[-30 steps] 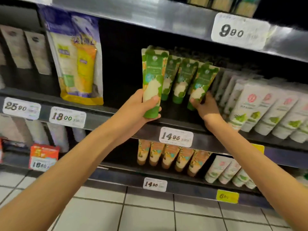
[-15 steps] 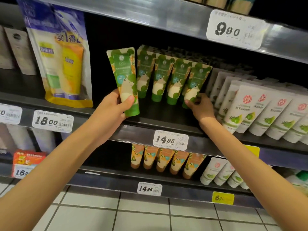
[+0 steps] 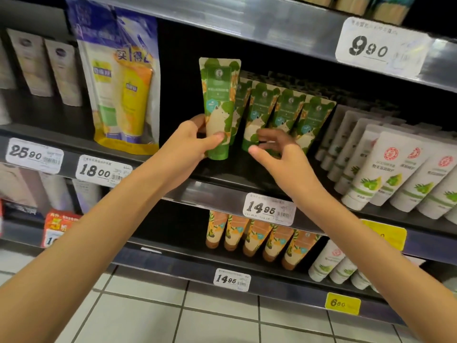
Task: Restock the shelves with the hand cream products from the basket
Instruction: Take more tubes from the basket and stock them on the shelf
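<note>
Five green hand cream tubes (image 3: 262,107) at the front, five orange tubes (image 3: 256,237) below, five white price tags (image 3: 269,211), two yellow tags (image 3: 342,303)

A dark shelf (image 3: 217,191) is seen across the middle. A row of green tubes (image 3: 286,112) is stood on it, caps down, leaning back. At their 3 o'clock white tubes (image 3: 385,169) are ranked; at their 9 o'clock a purple-and-yellow pouch (image 3: 121,82) is propped. On the lower shelf (image 3: 188,266), at 6 o'clock, orange tubes (image 3: 257,238) are lined up.
</note>
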Action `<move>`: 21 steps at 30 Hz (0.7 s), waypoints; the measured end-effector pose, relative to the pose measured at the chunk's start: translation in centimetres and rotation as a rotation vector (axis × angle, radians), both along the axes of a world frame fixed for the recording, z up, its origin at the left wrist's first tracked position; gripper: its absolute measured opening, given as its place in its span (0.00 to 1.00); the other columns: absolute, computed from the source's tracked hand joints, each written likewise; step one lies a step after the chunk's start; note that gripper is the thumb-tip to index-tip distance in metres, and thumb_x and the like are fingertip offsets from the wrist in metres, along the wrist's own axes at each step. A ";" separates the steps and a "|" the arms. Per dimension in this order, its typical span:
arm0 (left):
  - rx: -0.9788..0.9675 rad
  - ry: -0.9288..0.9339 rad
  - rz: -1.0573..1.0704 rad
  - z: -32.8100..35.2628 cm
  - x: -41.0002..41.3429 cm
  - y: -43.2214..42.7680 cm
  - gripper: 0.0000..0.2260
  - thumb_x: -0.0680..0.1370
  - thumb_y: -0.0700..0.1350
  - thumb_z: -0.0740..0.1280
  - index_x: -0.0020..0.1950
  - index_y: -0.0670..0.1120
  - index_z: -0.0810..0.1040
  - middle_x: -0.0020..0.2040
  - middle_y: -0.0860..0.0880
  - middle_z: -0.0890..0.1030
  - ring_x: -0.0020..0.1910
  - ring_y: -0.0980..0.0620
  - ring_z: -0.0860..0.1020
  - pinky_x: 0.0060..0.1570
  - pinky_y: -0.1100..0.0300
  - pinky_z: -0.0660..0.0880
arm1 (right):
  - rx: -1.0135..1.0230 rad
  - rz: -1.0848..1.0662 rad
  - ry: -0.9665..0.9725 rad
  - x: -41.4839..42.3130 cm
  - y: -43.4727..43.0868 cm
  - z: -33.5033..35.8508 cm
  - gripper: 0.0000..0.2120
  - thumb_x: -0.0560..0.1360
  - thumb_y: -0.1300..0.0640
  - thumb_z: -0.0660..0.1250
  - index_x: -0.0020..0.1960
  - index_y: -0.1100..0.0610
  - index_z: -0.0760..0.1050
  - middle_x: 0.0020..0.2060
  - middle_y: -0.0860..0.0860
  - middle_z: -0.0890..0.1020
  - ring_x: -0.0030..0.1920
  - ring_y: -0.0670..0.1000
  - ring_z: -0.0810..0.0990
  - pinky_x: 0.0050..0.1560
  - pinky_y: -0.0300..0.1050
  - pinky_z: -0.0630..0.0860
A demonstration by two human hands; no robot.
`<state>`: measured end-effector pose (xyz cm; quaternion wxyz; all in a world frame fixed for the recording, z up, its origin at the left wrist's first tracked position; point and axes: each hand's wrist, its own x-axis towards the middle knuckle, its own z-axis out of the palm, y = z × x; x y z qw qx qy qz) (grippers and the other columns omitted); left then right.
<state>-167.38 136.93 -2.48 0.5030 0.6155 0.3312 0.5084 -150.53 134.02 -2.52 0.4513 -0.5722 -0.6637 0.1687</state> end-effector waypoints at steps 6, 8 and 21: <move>0.041 0.061 0.078 0.7 -0.8 0.6 0.18 0.76 0.35 0.64 0.66 0.38 0.70 0.61 0.40 0.76 0.59 0.47 0.76 0.57 0.57 0.76 | -0.042 0.299 -0.012 -3.7 2.6 2.2 0.20 0.70 0.61 0.71 0.59 0.61 0.70 0.45 0.48 0.76 0.45 0.45 0.76 0.48 0.32 0.75; -0.018 0.018 0.021 0.8 -1.1 0.9 0.17 0.77 0.35 0.61 0.67 0.39 0.69 0.60 0.42 0.76 0.56 0.50 0.77 0.52 0.63 0.77 | -0.053 0.285 -0.002 -4.0 3.6 2.3 0.20 0.68 0.63 0.72 0.58 0.62 0.70 0.41 0.47 0.74 0.41 0.44 0.75 0.44 0.31 0.75; -0.070 0.115 0.136 -0.4 1.2 1.9 0.18 0.78 0.34 0.60 0.68 0.39 0.68 0.59 0.44 0.76 0.55 0.52 0.74 0.54 0.62 0.73 | -0.023 0.074 -0.055 -2.3 6.5 -1.5 0.16 0.70 0.61 0.71 0.56 0.62 0.72 0.35 0.42 0.70 0.35 0.39 0.71 0.32 0.22 0.68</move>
